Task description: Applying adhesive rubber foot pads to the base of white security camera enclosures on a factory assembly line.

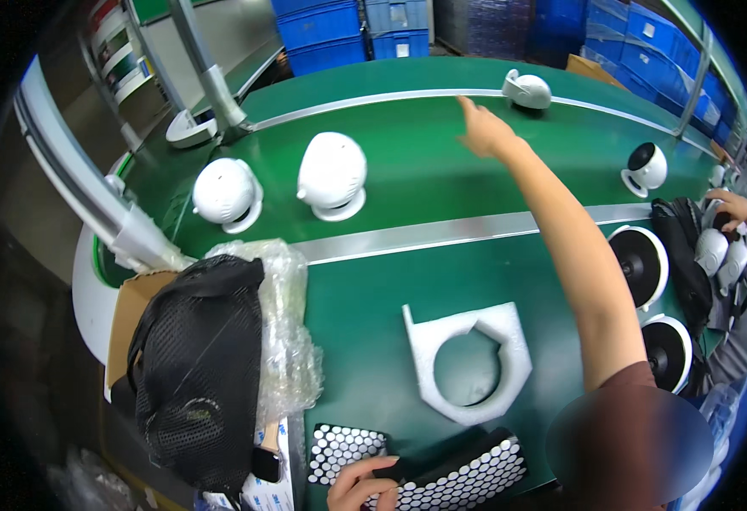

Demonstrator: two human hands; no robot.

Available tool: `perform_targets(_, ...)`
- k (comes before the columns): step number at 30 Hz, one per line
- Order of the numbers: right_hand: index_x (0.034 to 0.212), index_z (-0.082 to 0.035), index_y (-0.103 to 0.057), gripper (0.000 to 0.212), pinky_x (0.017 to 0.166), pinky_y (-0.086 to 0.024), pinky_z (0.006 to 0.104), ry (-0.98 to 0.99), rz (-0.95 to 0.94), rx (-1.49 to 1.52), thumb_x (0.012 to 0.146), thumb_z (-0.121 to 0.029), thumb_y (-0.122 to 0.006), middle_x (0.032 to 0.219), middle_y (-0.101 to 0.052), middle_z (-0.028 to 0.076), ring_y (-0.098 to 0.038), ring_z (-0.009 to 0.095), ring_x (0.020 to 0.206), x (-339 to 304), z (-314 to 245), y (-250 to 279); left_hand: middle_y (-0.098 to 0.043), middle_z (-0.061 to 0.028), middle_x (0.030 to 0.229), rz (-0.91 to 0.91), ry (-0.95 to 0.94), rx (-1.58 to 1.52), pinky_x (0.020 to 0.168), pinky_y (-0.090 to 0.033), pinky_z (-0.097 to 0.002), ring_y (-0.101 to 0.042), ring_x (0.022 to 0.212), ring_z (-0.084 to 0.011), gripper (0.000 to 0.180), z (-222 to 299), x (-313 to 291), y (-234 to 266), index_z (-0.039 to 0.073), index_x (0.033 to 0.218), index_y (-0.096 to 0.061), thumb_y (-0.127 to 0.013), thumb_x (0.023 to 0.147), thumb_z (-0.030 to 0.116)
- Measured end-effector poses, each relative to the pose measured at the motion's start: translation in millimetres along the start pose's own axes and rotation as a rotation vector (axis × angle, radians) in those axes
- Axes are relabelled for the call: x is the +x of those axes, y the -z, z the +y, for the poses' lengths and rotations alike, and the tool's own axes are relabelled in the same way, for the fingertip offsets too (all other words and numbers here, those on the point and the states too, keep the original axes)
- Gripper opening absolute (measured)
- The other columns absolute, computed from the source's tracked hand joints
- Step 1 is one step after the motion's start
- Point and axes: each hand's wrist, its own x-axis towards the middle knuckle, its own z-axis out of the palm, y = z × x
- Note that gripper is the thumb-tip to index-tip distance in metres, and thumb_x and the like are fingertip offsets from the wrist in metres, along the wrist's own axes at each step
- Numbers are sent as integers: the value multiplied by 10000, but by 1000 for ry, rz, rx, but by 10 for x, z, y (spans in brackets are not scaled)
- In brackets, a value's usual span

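My right hand point(482, 129) reaches far over the green conveyor belt point(429, 162), fingers stretched out and nothing in them. It is nearest to a white rounded device point(528, 89) lying by the far metal rail. At the lower edge, my left hand point(363, 487) has its fingers bent around a black strip with white hexagonal dots point(467, 477). A smaller dotted piece point(345, 451) lies beside that hand. Between my arms sits a white foam frame point(473, 362) with a large round hole. Two white round devices on ring bases, one left point(224, 194) and one taller point(332, 175), stand on the belt.
At left, a black mesh bag point(199, 366) and bubble wrap point(284, 324) overlap a cardboard box point(135, 302). Two black discs with white rims point(641, 268) lie at right. Another white device point(646, 169) and a co-worker's hand point(735, 209) are beyond. Blue crates point(322, 38) stand behind.
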Motion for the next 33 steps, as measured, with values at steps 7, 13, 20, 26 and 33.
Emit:
perform_targets(7,1387,-210,-149,1052,942,-300,617,443,206,348,569,-439,-768,1383,-216,229,-271,412,1260,-659,-1336,-446,-592,-230,963,-22,27,-33,660,-439,-298,-555,705,-232,70,29,-25,47,-43,762,-585,-553,707,-14)
perform_targets(13,1313,-129,-231,1008,961,-364,474,437,431,366,499,-232,-817,1357,-225,214,-282,406,1236,-556,-1289,-704,-581,-221,987,-61,31,-57,697,-441,-305,-557,756,-245,72,60,-44,57,-40,782,-591,-549,730,-12)
perform_targets(20,1271,67,-226,1122,839,-483,420,-368,452,807,471,-450,-820,1170,-473,253,-531,363,1031,-156,-816,-13,-594,-196,983,53,17,-60,690,-434,-292,-545,730,-204,40,45,-75,45,-27,775,-583,-563,741,-17)
perform_targets(26,1217,-82,-463,745,817,-479,507,-310,-4,1192,665,-569,-578,1131,-525,218,-541,352,1039,-1185,-358,1223,-576,-184,1032,-26,-122,10,613,-429,-243,-524,626,-156,37,2,5,-9,-32,741,-588,-589,704,-24)
perform_targets(33,1162,-116,-527,624,551,-554,464,-88,-638,1131,720,-557,-503,1012,-609,115,-640,221,822,-2281,-553,859,-308,-307,1343,-136,-351,-1,913,-363,-393,-403,1208,-376,8,201,146,-258,28,726,-598,-600,730,22)
